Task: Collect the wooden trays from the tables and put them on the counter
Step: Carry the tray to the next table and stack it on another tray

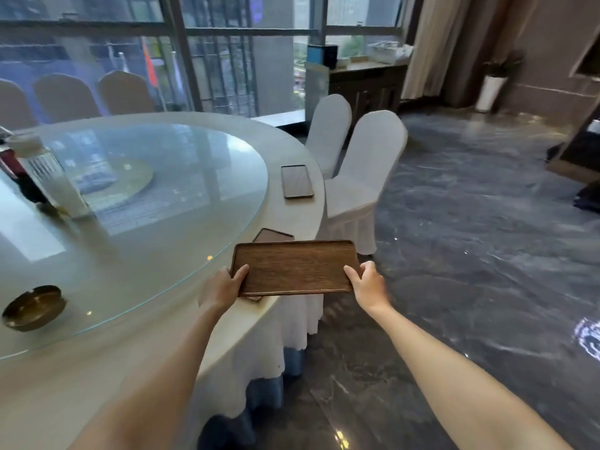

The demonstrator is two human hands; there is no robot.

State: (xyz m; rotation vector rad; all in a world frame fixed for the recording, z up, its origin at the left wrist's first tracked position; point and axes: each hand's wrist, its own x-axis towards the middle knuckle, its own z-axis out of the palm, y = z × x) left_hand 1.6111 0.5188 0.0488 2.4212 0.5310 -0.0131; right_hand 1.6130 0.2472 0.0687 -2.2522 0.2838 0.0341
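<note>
I hold a brown wooden tray (293, 267) level above the edge of the round table (259, 329). My left hand (224, 287) grips its left short side and my right hand (368, 284) grips its right short side. Under the held tray a second wooden tray (273, 236) lies on the table rim, mostly hidden. A third wooden tray (296, 181) lies farther along the rim, beside the white chairs. At the back, by the window, stands a dark wooden counter (367, 77).
A glass turntable (146, 203) covers the table's middle, with bottles (48, 177) at its left and a brass ashtray (32, 307) near me. Two white-covered chairs (367, 177) stand right of the table. Dark marble floor (470, 254) spreads to the right; a potted plant (493, 82) stands by the curtain.
</note>
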